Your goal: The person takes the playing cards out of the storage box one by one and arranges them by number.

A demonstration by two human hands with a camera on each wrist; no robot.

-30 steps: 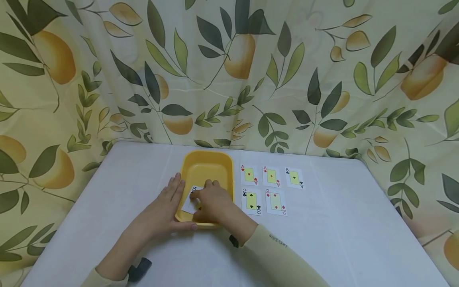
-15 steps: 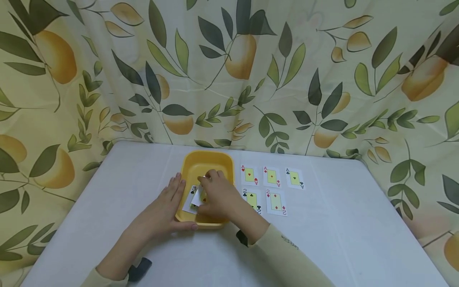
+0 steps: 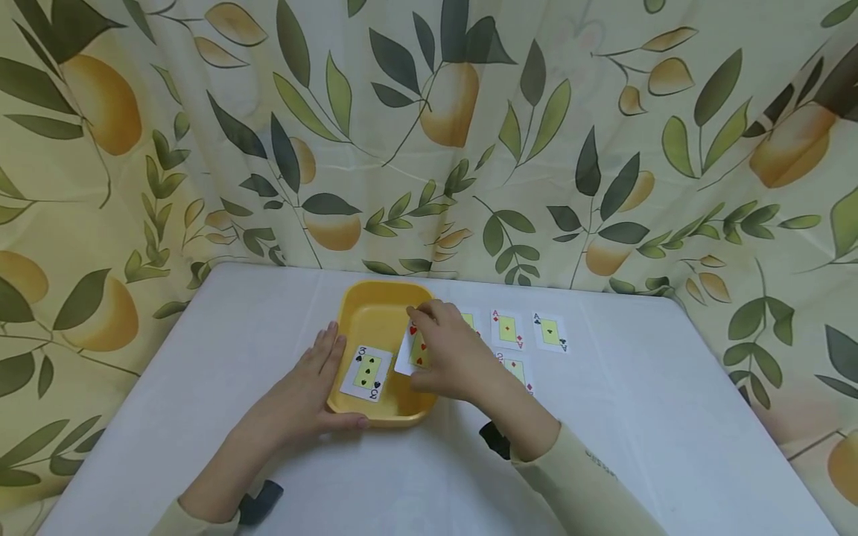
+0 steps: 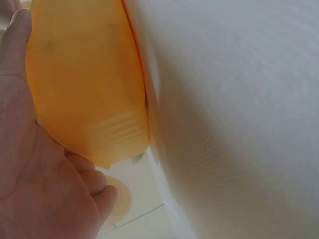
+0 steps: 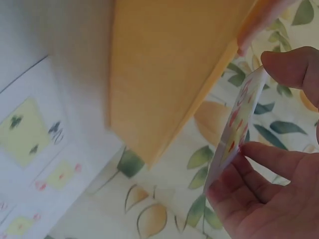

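My left hand [image 3: 295, 387] lies along the left rim of a yellow plastic tray [image 3: 375, 294], fingers straight, thumb at the front edge. In the left wrist view, the palm sits against the tray's side [image 4: 84, 69]. A three with black pips, a playing card [image 3: 366, 372], lies face up in the tray. My right hand [image 3: 456, 353] pinches another playing card [image 3: 418, 351] between thumb and fingers, over the tray's right side. Red pips show on this held card [image 5: 234, 127] in the right wrist view, its face seen at a steep slant.
Right of the tray, face-up cards lie in two rows: the ace of diamonds [image 3: 507, 330], ace of clubs [image 3: 550, 332], a partly covered ace of hearts [image 3: 468, 321] and two of diamonds [image 3: 515, 368]. The two of clubs [image 5: 25, 132] shows in the right wrist view. A patterned curtain [image 3: 429, 171] hangs behind.
My right hand has picked the red card off the black three and carried it rightward to the tray's right rim, uncovering the three. My left hand stays at the left rim.
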